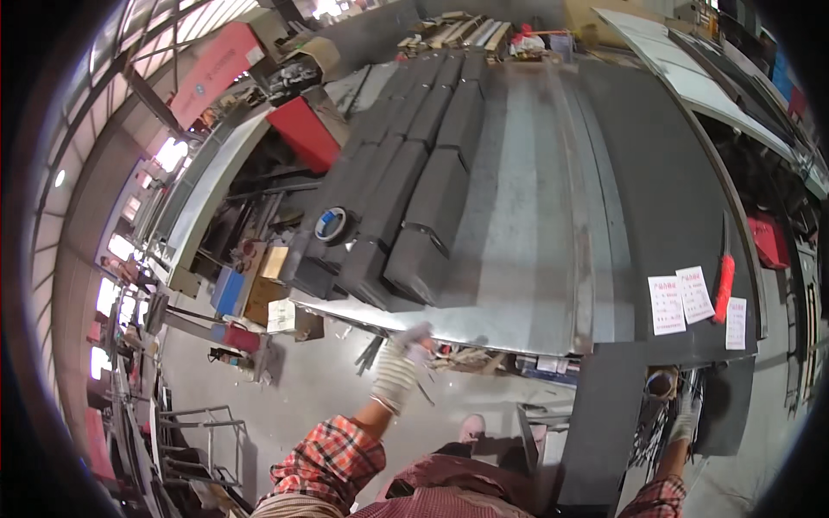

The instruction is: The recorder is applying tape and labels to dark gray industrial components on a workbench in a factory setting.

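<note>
My left hand, in a striped light work glove, is just off the front edge of the steel-topped table. Its fingers are smeared by motion, and thin dark pieces show beside it, though whether it holds any cannot be told. At the lower right, my gloved right hand reaches down into a compartment below the table front, among thin metal pieces. The fingers there are hidden. Above that compartment, three printed white slips and a red-handled tool with a dark blade lie on a dark sheet.
Long dark grey wrapped bars lie in rows on the table, with a roll of tape on them. A red box stands to their left. Wood strips are at the back. A metal frame stands on the floor.
</note>
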